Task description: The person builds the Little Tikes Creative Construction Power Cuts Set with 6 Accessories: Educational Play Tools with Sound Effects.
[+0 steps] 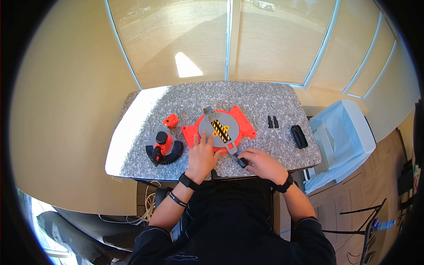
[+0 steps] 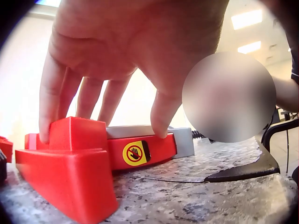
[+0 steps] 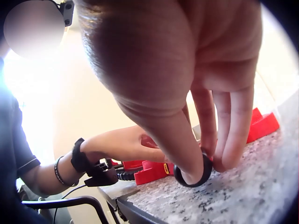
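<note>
A red toy miter-saw base (image 1: 242, 123) with a grey round turntable (image 1: 232, 126) lies in the middle of the table, a yellow-and-black striped strip across it. My left hand (image 1: 202, 158) rests on its left side, fingers reaching onto the grey disc; in the left wrist view the thumb touches the edge above a yellow no-hand sticker (image 2: 135, 153). At the front right of the base, my right hand (image 1: 266, 165) pinches a black knob (image 1: 241, 162) at the end of the grey arm. The right wrist view shows the knob's round dark rim (image 3: 192, 183) between thumb and fingers.
Left of the base stands a red and black toy saw head (image 1: 164, 148), with a small red part (image 1: 170, 121) behind it. Two black strips (image 1: 270, 122) and a black oblong piece (image 1: 299, 137) lie on the right. A lined bin (image 1: 349, 128) stands beyond the table's right edge.
</note>
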A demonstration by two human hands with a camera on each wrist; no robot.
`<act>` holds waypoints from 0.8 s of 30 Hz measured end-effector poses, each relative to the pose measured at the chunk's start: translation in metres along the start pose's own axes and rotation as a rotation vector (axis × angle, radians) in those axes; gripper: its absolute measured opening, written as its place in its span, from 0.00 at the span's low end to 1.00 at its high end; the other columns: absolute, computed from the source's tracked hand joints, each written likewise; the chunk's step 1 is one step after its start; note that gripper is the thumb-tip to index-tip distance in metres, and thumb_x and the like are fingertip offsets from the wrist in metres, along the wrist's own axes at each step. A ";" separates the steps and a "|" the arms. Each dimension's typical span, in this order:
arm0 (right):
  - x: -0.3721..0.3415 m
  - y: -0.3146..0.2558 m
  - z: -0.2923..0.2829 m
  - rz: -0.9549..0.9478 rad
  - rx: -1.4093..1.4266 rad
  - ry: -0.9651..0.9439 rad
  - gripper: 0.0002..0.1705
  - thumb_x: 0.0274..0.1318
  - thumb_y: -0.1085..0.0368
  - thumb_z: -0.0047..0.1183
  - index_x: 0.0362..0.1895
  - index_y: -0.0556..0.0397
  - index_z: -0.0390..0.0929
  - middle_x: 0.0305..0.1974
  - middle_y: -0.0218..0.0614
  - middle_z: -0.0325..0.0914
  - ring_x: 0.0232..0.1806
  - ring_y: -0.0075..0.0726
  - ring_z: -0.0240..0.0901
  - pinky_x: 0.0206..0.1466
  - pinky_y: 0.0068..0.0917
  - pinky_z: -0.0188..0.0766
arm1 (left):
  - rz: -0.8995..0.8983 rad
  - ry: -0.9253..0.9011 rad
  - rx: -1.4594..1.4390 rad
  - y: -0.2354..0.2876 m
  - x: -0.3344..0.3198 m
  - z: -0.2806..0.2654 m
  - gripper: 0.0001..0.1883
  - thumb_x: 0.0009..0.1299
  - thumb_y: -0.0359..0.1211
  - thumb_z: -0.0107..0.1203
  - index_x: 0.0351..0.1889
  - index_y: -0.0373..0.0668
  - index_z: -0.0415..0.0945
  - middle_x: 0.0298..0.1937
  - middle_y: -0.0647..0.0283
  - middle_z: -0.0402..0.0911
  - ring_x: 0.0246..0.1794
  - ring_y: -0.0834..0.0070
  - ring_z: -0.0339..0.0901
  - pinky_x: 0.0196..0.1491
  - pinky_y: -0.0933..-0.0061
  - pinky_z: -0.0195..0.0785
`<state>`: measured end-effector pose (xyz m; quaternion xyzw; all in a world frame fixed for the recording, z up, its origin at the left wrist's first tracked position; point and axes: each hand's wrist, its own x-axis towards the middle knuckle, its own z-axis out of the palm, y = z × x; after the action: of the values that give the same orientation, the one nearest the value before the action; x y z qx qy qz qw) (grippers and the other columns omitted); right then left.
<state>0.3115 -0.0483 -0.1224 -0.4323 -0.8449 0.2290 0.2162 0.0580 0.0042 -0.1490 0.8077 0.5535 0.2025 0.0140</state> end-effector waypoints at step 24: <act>-0.003 -0.013 0.030 0.196 0.165 0.151 0.29 0.50 0.70 0.73 0.56 0.52 0.75 0.48 0.44 0.76 0.36 0.45 0.84 0.41 0.38 0.82 | 0.082 -0.005 0.041 -0.009 -0.002 0.004 0.36 0.65 0.45 0.70 0.68 0.37 0.72 0.71 0.42 0.72 0.68 0.39 0.73 0.54 0.49 0.81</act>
<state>0.2878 -0.0633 -0.1391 -0.5095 -0.7582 0.2846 0.2908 0.0509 0.0071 -0.1554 0.8303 0.5241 0.1893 -0.0096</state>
